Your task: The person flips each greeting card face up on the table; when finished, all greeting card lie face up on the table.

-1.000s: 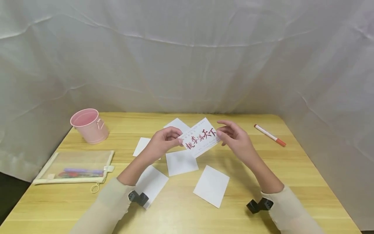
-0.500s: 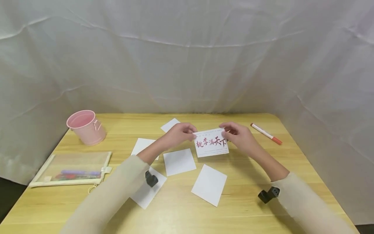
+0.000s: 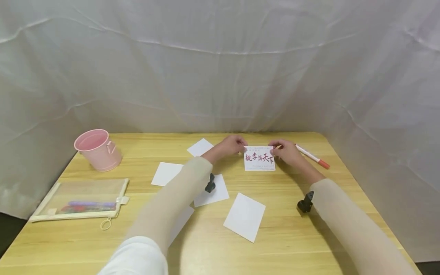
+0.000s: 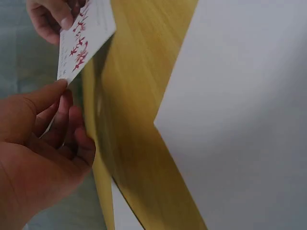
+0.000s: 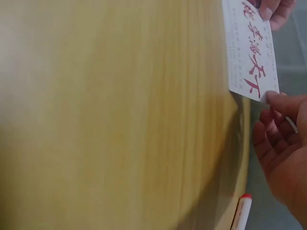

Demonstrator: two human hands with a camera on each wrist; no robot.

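A white card with red calligraphy [image 3: 259,158] is held low over the far middle of the wooden table [image 3: 309,236]. My left hand [image 3: 237,146] pinches its upper left corner and my right hand [image 3: 281,152] pinches its upper right corner. In the left wrist view the left hand [image 4: 53,120] pinches one end of the card [image 4: 84,40], with the other hand at its far end. The right wrist view shows the right hand [image 5: 280,124] pinching the card [image 5: 249,52] at a corner.
Several blank white papers [image 3: 245,216] lie scattered on the table. A red-capped marker [image 3: 311,156] lies just right of my right hand. A pink bucket [image 3: 97,149] stands at the far left, with a mesh pencil pouch [image 3: 80,199] in front of it. White cloth walls surround the table.
Both hands have carried the card away from me toward the table's far side and lower, and levelled it. The right hand, apart from it a second ago, now pinches its corner.
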